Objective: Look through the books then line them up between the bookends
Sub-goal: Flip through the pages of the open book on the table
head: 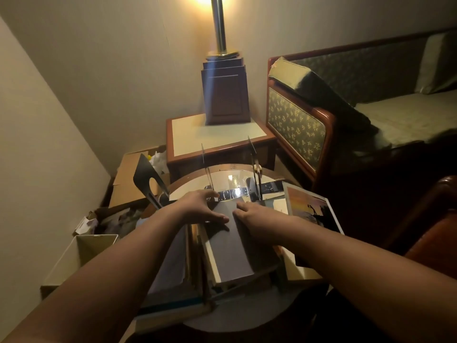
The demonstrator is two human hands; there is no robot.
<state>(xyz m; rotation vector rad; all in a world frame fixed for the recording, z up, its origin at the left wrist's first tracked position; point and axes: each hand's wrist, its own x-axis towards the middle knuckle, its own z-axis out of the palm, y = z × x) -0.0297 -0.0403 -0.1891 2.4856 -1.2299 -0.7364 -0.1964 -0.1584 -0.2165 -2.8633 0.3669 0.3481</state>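
Step in hand, our reading: last check of top vol., then transfer to rack.

1. Task item. Grey book (230,248) lies flat on top of the book pile (170,271), centre of frame, on the round table (235,316).
2. Axis. Its long axis runs from lower centre up to frame centre. The far end points at the gap between the two upright bookends (205,162) and (254,167), just beyond the hands.
3. L hand (200,209). On the far-left corner, fingers spread and near straight, thumb flat on the cover, nothing clasped.
4. R hand (257,214). Palm down on the far-right edge, fingers slightly bent. We cannot tell whether they hook under.
5. Both hands are about equally near the gap. We judge the next move needs the book stood upright, then pushed fwd along its axis.
6. Also present: spare black bookend (144,169), centre left; sunset-cover book (309,209), right of centre.
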